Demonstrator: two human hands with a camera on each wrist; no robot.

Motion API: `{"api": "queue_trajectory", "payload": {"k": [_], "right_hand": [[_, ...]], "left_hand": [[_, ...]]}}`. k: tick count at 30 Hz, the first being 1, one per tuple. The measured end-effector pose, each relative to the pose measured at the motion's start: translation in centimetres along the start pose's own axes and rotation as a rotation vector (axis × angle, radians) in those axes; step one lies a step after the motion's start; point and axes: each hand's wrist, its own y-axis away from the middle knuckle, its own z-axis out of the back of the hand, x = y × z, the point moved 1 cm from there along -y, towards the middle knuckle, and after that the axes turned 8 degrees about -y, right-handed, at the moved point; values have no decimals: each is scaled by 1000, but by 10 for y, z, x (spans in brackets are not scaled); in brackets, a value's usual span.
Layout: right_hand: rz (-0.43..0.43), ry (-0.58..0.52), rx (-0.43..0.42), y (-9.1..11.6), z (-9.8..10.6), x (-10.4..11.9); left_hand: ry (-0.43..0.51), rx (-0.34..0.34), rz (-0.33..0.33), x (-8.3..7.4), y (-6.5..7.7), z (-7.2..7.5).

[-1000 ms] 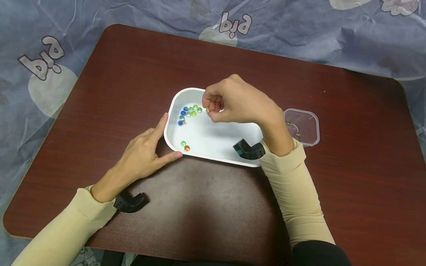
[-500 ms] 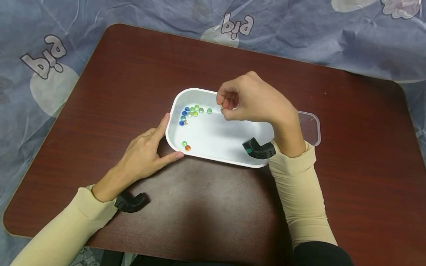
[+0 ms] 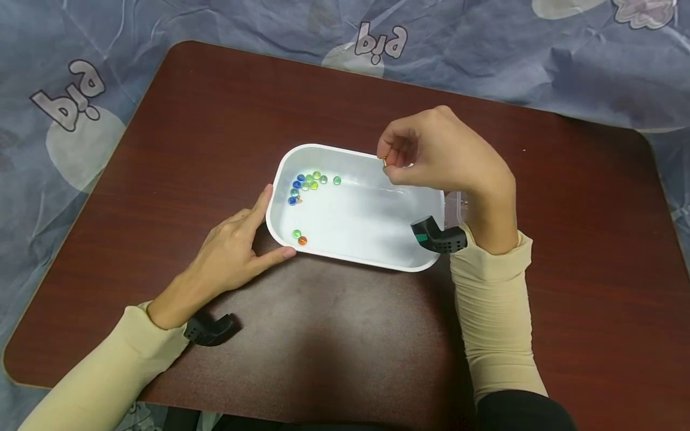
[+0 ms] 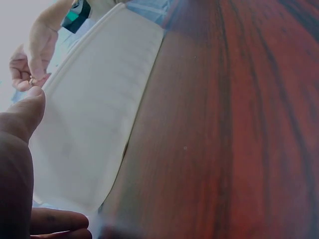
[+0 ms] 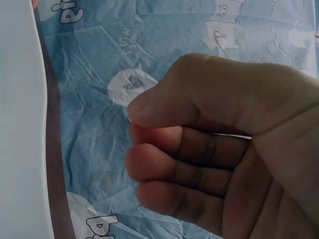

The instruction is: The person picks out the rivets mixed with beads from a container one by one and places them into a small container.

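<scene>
A white tray (image 3: 356,261) lies on the table with several glass marbles in its left part. Blue and green marbles (image 3: 305,182) cluster near the far left corner, with a tiny gold-coloured bit beside a blue one. A green marble (image 3: 296,234) and an orange marble (image 3: 302,240) sit near the front left corner. My left hand (image 3: 229,245) rests against the tray's left end, thumb and forefinger stretched along the rim. Above the tray's far rim, my right hand (image 3: 444,149) pinches a small gold-coloured metal piece (image 3: 384,162) between thumb and forefinger; its exact kind is unclear.
A clear plastic box (image 3: 459,206) stands right of the tray, mostly hidden behind my right wrist, with gold-coloured bits showing. The brown table (image 3: 345,335) extends around the tray, and a blue printed cloth (image 3: 242,30) lies beyond its far edge.
My right hand has moved right and away from me with the gold-coloured piece, uncovering a lone green marble and the tray's far rim. My left hand has stayed on the tray.
</scene>
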Motion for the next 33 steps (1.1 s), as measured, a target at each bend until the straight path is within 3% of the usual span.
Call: {"api": "queue_trajectory", "payload": {"k": [7,12,33], "right_hand": [[-97,33,7,11,12,-8],[-190,-6,17,19,20,-10],[-226,34,-24,37,35,-25]], "left_hand": [[0,10,2,0,0,-1],[-1,10,7,0,0,0],[14,18,17,2,1,2]]}}
